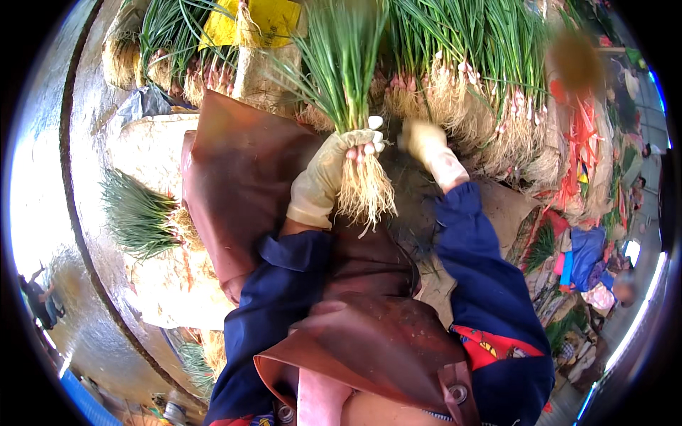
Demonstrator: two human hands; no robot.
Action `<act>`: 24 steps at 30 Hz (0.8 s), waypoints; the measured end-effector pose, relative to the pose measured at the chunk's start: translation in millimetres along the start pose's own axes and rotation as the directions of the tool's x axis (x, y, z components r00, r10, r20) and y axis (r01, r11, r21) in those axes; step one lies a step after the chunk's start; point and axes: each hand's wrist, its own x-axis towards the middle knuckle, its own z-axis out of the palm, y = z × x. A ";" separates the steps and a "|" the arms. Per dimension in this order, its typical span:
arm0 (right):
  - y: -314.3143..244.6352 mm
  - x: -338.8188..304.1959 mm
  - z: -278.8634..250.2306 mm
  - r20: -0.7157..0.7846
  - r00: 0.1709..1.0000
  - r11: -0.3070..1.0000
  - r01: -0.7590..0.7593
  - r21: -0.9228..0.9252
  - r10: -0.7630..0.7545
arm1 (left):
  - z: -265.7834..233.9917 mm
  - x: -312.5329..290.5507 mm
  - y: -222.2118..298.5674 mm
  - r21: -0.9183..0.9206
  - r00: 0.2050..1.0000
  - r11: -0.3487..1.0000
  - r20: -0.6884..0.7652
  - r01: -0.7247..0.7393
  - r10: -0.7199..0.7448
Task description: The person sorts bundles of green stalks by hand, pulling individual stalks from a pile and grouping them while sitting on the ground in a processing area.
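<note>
- The left hand (334, 167), in a pale rubber glove, is closed tight around a bunch of spring onions (346, 92), gripping it just above the bulbs. That narrow waist is where the stalks pack closest, so one hand can hold the whole sheaf together.
- The bunch stands roughly upright in that grip: green leaves fan up and away from the hand, while the pale, stringy roots (365, 193) hang free below the fist, clear of the glove and over the lap.
- The right hand (424, 140), also gloved, sits just beside the left, a little to its right and at about the same height. It is blurred, so I cannot tell whether it is open or closed, nor whether it touches anything; it appears to hold nothing large.
- Beyond both hands lies a row of more spring onions (469, 78), heaped with their roots turned toward the person and leaves pointing away, which puts the bulb ends within easy reach.
- Under the forearms a brown apron (241, 177) spreads over the lap and out to the left of the left hand, likely to keep soil and wet off the blue sleeves (490, 284).
- Further left of the left hand, well apart from it, a smaller green bundle (138, 213) lies on its side on a pale sack (153, 145), set apart from the main heap.
- A yellow sheet (266, 18) shows among the far bunches, above the left hand.
</note>
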 end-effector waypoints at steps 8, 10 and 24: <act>7.8 25.6 -68.4 -0.001 0.883 0.882 -0.468 -0.064 0.469 | -1.2 15.2 0.0 0.167 0.992 0.980 -0.043 -0.113 0.121; -1.2 34.6 -73.4 -0.020 0.920 0.911 -0.391 -0.135 0.392 | 0.2 16.6 0.7 0.150 0.987 0.978 -0.051 -0.142 0.151; -8.0 -44.3 -48.7 -0.156 0.944 0.427 0.019 0.904 0.289 | -0.2 13.8 -1.3 0.110 0.996 0.993 0.075 -0.045 0.036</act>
